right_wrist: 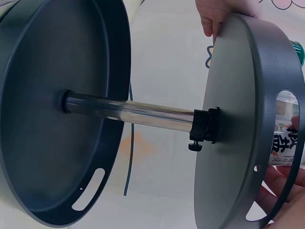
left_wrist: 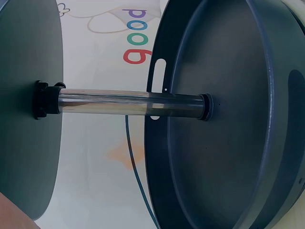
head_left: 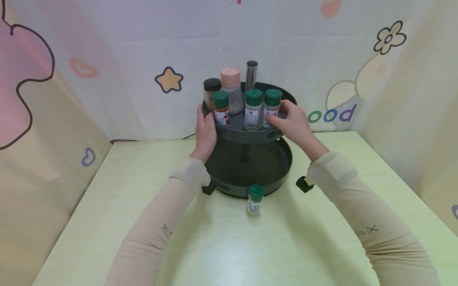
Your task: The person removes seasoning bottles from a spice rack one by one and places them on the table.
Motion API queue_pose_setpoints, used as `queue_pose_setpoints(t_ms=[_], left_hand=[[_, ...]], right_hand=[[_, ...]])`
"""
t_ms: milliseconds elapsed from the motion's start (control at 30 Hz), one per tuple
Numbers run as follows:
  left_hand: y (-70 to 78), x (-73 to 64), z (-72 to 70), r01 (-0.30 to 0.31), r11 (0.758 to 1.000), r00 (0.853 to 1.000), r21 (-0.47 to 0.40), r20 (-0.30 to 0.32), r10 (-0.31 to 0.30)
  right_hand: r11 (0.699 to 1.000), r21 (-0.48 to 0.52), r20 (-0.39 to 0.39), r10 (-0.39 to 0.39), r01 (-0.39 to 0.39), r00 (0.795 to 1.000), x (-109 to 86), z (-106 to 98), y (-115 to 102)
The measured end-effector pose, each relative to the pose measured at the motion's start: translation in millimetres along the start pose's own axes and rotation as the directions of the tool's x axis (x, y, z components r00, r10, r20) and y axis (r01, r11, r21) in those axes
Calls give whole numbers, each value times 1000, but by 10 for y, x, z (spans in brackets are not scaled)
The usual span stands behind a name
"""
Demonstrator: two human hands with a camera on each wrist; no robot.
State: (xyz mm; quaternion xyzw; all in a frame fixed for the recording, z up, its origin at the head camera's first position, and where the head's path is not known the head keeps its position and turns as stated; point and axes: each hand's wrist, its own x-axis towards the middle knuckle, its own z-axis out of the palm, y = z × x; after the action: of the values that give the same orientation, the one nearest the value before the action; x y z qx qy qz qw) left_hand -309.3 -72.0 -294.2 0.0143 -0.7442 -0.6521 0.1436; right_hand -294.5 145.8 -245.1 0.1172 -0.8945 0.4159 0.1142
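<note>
A two-tier dark grey rack stands on the table, its round upper tray (head_left: 243, 137) on a shiny post (left_wrist: 128, 102). My left hand (head_left: 206, 133) holds the upper tray's left rim, close to a spice jar with red-brown contents (head_left: 222, 116). With my right hand (head_left: 294, 122) I grip a green-capped spice jar (head_left: 273, 99) standing at the tray's front right; its label shows through the rim slot in the right wrist view. Another green-capped jar (head_left: 252, 115) stands just left of it. Farther back are a pink-capped bottle (head_left: 231, 93), a black-capped jar (head_left: 212, 89) and a slim metallic cylinder (head_left: 251, 73).
The lower tray (head_left: 229, 171) sits below, its raised wall all round. On the table in front of it stands one more green-capped jar (head_left: 255, 204). A thin cable (head_left: 123, 140) runs along the table's back edge, by the printed curtain (head_left: 136, 99).
</note>
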Motion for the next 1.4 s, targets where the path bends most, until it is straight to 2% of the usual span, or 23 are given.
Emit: queue_pose_setpoints(t_ms=[700,1400], left_hand=[[4,-5,-1,2,1000,1000,3,-4,-2],[-7,-2,-1,5,1000,1000,13,-4,-5]], right_hand=[[1000,-6,-2,-10,10,1000,2,10,-3],[999,44,-11,5,-5,1000,-10,-16,-25]])
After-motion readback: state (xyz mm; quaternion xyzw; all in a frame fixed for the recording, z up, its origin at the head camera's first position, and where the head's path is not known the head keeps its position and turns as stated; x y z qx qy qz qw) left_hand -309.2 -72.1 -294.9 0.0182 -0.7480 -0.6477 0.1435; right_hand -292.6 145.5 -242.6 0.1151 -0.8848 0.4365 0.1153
